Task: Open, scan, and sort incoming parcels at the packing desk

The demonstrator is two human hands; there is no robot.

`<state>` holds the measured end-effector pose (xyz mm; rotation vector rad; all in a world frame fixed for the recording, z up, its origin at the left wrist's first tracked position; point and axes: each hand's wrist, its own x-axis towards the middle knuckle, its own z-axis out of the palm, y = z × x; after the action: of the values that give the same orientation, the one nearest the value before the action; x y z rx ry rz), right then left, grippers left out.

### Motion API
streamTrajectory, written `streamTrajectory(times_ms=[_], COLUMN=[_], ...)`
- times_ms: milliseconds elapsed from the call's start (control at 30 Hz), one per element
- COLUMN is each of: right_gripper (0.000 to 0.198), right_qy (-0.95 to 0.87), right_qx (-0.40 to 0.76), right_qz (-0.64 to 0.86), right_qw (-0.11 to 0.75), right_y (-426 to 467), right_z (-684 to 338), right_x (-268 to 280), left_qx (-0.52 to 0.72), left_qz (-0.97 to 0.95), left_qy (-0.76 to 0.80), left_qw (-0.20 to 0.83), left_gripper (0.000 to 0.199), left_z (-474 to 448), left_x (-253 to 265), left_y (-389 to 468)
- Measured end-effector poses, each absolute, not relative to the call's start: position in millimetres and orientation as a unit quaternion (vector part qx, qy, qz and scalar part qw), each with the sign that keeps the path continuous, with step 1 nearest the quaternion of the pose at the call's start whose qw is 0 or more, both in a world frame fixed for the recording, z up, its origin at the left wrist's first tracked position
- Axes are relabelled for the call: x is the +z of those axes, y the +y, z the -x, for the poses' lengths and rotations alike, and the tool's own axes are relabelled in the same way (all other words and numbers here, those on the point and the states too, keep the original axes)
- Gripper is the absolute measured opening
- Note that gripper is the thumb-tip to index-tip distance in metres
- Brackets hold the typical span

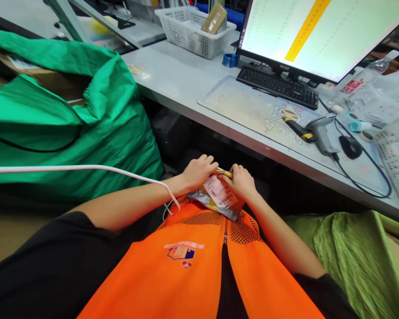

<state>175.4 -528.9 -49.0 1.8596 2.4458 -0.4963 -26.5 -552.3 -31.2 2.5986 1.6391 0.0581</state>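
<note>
A small parcel [235, 206] in shiny silver and yellow plastic rests against the lower front of my orange vest [186, 266]. It carries a white printed label [219, 191] with a barcode, facing up. My left hand [200, 170] is closed on the parcel's far left edge. On the far right edge my right hand [242, 180] grips it too, thumb toward the middle. Between the two hands the edge shows as a yellow folded strip. The fingertips curl over the far side and are partly hidden.
A large green bag [119, 110] with cartons stands left. Ahead, the desk [176, 66] bears a white basket [189, 35], monitor [306, 35], keyboard [275, 86], utility knife [299, 129], barcode scanner [322, 133] and mouse [350, 146]. A white cable [96, 167] crosses before my left arm. Green cloth [349, 248] lies right.
</note>
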Motion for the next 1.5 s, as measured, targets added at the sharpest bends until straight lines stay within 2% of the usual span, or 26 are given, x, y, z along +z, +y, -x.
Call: streamTrajectory(times_ms=[200,333,400,467,567,633,733,800,867,900,967,1067,1167,1300,1500], right_gripper=[0.024,0.022,0.020,0.016,0.014,0.015,0.025,0.038,0.052,0.060,0.076,0.082,0.071,0.064,0.074], right_qy=[0.778,0.811,0.820,0.820,0.824,0.835,0.843,0.809,0.736,0.695,0.636,0.575,0.530,0.516,0.542], right_qx=[-0.170,-0.199,-0.213,-0.233,-0.268,-0.287,-0.335,-0.328,-0.308,-0.322,-0.419,-0.589,-0.664,-0.666,-0.605], right_qz=[-0.604,-0.548,-0.525,-0.509,-0.471,-0.434,-0.381,-0.448,-0.582,-0.631,-0.644,-0.553,-0.498,-0.498,-0.534], right_qw=[-0.008,-0.046,-0.077,-0.115,-0.165,-0.180,-0.180,-0.192,-0.156,-0.122,-0.073,-0.125,-0.173,-0.207,-0.235], right_y=[-528,-529,-534,-540,-552,-559,-563,-561,-559,-558,-559,-570,-591,-617,-644], right_z=[-191,-217,-228,-234,-235,-238,-255,-274,-292,-298,-302,-294,-284,-280,-282], right_x=[-63,-74,-79,-80,-70,-57,-36,-29,-31,-35,-45,-53,-50,-44,-54], left_qx=[0.056,0.086,0.113,0.144,0.175,0.096,-0.112,-0.168,-0.162,-0.148,-0.113,-0.082,-0.070,-0.026,0.028], left_qz=[-0.823,-0.799,-0.809,-0.818,-0.834,-0.858,-0.865,-0.853,-0.853,-0.857,-0.870,-0.883,-0.888,-0.893,-0.895], left_qy=[0.562,0.571,0.520,0.462,0.451,0.445,0.392,0.385,0.397,0.402,0.405,0.401,0.390,0.386,0.375], left_qw=[0.061,0.167,0.249,0.311,0.267,0.236,0.292,0.309,0.297,0.286,0.257,0.228,0.233,0.229,0.240], left_gripper=[0.027,0.013,0.016,0.027,0.049,0.076,0.106,0.118,0.127,0.128,0.128,0.124,0.121,0.121,0.124], left_z=[-15,-22,-8,9,23,20,7,3,3,4,6,10,20,40,63], left_x=[-61,-60,-45,-22,6,12,3,-6,-9,-9,-5,2,0,-14,-33], left_y=[-584,-609,-612,-601,-568,-543,-518,-515,-521,-527,-540,-557,-571,-585,-596])
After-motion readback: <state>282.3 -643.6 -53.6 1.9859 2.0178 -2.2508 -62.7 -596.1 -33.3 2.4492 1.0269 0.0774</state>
